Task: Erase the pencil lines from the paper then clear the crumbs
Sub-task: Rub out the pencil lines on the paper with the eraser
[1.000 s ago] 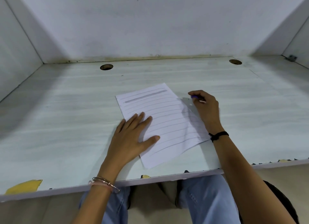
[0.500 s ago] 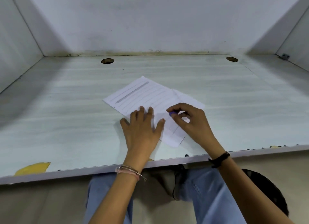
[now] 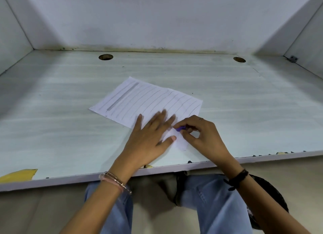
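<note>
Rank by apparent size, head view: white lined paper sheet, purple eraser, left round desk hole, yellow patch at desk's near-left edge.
1. white lined paper sheet
2. yellow patch, nearer the camera
3. left round desk hole and purple eraser: unsure, right hand covers it partly

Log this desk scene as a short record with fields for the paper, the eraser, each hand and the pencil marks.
paper: flat on the desk, turned at an angle
pencil lines: thin lines across most of the sheet, one thick stroke near its left edge
eraser: small, purple, over the sheet's near end
left hand: flat on the paper, fingers spread
right hand: pinches the eraser
</note>
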### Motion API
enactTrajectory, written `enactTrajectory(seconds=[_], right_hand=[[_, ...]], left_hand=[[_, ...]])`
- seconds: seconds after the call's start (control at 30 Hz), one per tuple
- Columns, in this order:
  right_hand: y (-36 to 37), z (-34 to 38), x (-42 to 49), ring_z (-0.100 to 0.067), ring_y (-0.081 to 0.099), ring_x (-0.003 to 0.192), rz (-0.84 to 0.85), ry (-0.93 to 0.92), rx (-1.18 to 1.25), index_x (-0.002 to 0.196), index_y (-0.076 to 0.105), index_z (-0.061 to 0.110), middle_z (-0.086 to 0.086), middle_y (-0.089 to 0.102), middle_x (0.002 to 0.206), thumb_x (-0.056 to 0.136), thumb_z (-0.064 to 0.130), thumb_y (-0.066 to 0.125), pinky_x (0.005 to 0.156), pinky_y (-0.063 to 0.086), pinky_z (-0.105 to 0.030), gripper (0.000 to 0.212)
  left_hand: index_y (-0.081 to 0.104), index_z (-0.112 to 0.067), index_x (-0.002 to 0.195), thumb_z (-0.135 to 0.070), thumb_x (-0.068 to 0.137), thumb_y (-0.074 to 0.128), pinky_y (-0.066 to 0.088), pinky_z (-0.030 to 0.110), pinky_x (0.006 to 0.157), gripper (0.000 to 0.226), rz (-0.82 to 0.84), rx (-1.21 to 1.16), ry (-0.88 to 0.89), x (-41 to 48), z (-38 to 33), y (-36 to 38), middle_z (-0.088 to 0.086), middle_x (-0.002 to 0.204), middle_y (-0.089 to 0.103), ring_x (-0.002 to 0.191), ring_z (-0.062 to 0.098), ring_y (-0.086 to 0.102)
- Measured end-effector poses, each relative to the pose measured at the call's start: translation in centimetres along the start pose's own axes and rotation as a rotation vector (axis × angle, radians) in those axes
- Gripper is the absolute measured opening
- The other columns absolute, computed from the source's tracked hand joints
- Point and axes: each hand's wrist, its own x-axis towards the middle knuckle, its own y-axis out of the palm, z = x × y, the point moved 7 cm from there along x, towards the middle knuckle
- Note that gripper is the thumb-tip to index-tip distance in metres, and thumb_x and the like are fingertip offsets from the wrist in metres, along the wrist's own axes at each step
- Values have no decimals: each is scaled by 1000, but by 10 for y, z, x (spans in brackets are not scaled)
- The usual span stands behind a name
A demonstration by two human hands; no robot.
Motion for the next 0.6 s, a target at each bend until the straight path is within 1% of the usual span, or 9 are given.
enactTrajectory(seconds=[0.07, 0.17, 0.23, 0.27, 0.37, 0.43, 0.5, 0.53, 0.6], right_hand=[[-3, -3, 4, -11, 63, 81, 6, 46, 38, 95, 72, 21, 8, 71, 89, 84, 2, 65, 75, 48, -12, 23], [-5, -6, 7, -11, 62, 73, 58, 110, 75, 89, 71, 19, 3, 70, 83, 85, 7, 67, 70, 49, -16, 13], [-3, -8, 9, -10, 54, 63, 91, 118, 16, 86, 70, 16, -3, 67, 76, 83, 10, 69, 62, 44, -13, 6], [-3, -8, 9, -8, 51, 61, 92, 115, -19, 85, 69, 16, -3, 66, 74, 83, 11, 69, 60, 42, -11, 5], [-1, -5, 8, -4, 50, 61, 76, 70, -46, 83, 70, 18, 6, 63, 70, 81, 17, 70, 60, 38, -8, 3], [3, 1, 1, -5, 49, 61, 140, 15, -47, 83, 71, 20, 9, 64, 71, 78, 21, 69, 60, 36, -8, 6], [7, 7, -6, -8, 48, 62, 218, -25, -48, 84, 72, 23, 9, 65, 73, 78, 20, 71, 60, 36, -10, 7], [6, 7, -4, -9, 49, 62, 224, -29, -57, 84, 73, 24, 8, 65, 74, 78, 20, 72, 60, 36, -10, 7], [-1, 0, 7, -6, 51, 62, 145, -4, -76, 82, 73, 21, 7, 65, 72, 77, 18, 74, 59, 36, -8, 6]], left_hand=[[-12, -48, 149, -66, 83, -3, -15, 46, 119, 69, 88, 4, 0, 0, 2, 6, -16, 160, -21, 146, 2, -22], [-16, -54, 146, -57, 80, -16, -15, 46, 119, 65, 58, 36, -17, 0, 2, 7, -18, 159, -21, 145, 2, -23], [-15, -56, 146, -53, 80, -18, -14, 46, 119, 66, 39, 32, -29, 0, 2, 8, -19, 159, -20, 146, 3, -22], [-14, -57, 146, -53, 81, -17, -14, 46, 119, 64, 33, 24, -34, 0, 2, 8, -19, 160, -19, 146, 4, -21], [-13, -58, 145, -53, 85, -15, -12, 47, 120, 61, 20, 9, -48, 1, 2, 9, -20, 160, -18, 146, 3, -21], [-13, -58, 146, -55, 85, -14, -13, 47, 120, 60, 24, -4, -56, 1, 3, 9, -20, 159, -19, 146, 3, -22], [-14, -57, 146, -57, 85, -15, -13, 48, 119, 61, 33, 11, -49, 1, 2, 10, -19, 159, -20, 145, 4, -24], [-15, -56, 146, -57, 84, -16, -12, 49, 119, 62, 36, 20, -44, 1, 2, 10, -19, 160, -20, 146, 5, -24], [-15, -56, 146, -57, 84, -17, -12, 50, 119, 62, 38, 24, -46, 1, 2, 10, -18, 160, -20, 146, 5, -23]])
